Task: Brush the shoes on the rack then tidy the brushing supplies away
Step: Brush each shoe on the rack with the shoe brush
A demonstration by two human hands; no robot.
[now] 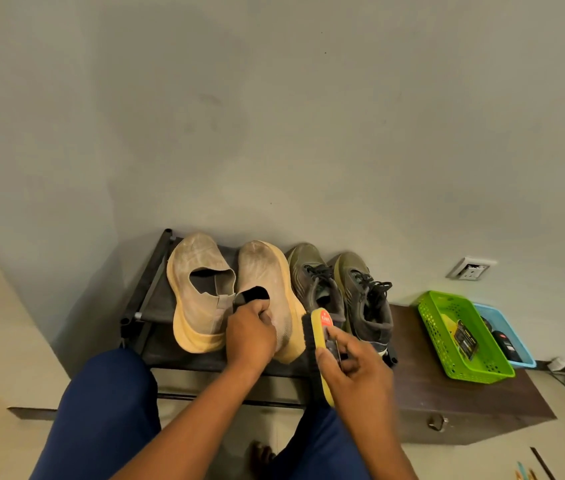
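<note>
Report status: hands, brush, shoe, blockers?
Left hand grips tan shoe at heel. Right hand holds brush beside it. Nothing in the way.

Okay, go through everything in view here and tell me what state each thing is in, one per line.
Left hand: gripping the right beige shoe, tilted on its side.
Right hand: holding the yellow brush, bristles beside that shoe.
Left beige shoe: upright, untouched.
Green sneakers: laced, on the rack.
Green basket: holds supplies.

Dark shoe rack at centre frame carrying tan slip-on pair and olive laced pair, beside it at right a brown cabinet top bearing green basket and blue basket
</note>
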